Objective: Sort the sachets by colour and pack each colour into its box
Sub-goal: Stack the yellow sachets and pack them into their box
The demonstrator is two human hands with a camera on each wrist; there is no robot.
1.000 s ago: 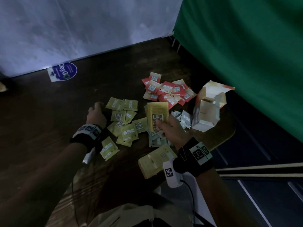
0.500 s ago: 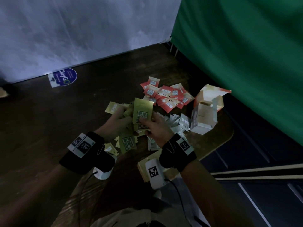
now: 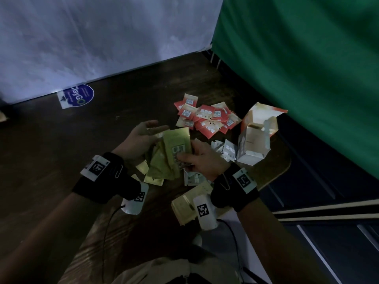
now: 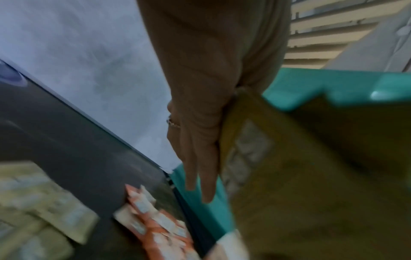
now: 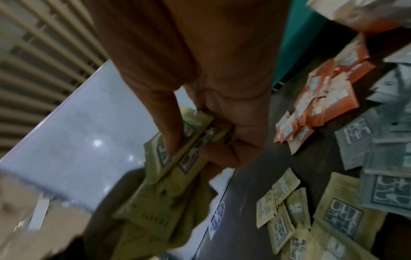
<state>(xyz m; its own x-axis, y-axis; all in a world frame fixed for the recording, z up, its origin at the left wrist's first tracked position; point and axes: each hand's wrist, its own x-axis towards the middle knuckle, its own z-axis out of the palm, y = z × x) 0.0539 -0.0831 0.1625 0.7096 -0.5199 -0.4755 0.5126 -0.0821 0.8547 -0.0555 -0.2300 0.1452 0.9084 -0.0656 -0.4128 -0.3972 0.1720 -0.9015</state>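
Observation:
My right hand point(image 3: 185, 159) pinches a stack of yellow sachets point(image 3: 176, 152) between thumb and fingers, lifted above the table. In the right wrist view the thumb presses on the yellow sachets point(image 5: 189, 140). My left hand point(image 3: 152, 129) lies with straight fingers against the stack's far side; in the left wrist view the yellow sachets point(image 4: 244, 149) rest against its palm. Red sachets point(image 3: 205, 117) are piled behind, and grey sachets point(image 3: 226, 149) lie to the right. An open white and orange box point(image 3: 254, 140) stands beside them. A yellow box point(image 3: 188, 203) lies flat under my right wrist.
Loose yellow sachets point(image 3: 152, 179) lie on the dark wooden table point(image 3: 61, 160) below my hands. A blue sticker point(image 3: 77, 96) sits at the far edge by the white wall. A green curtain point(image 3: 307, 78) hangs close on the right, and the table's rounded edge point(image 3: 285, 169) runs behind the open box.
My left hand left the table with yellow sachets and met my right hand's stack. Both hands now hold the joined stack higher, and the left fingers have straightened.

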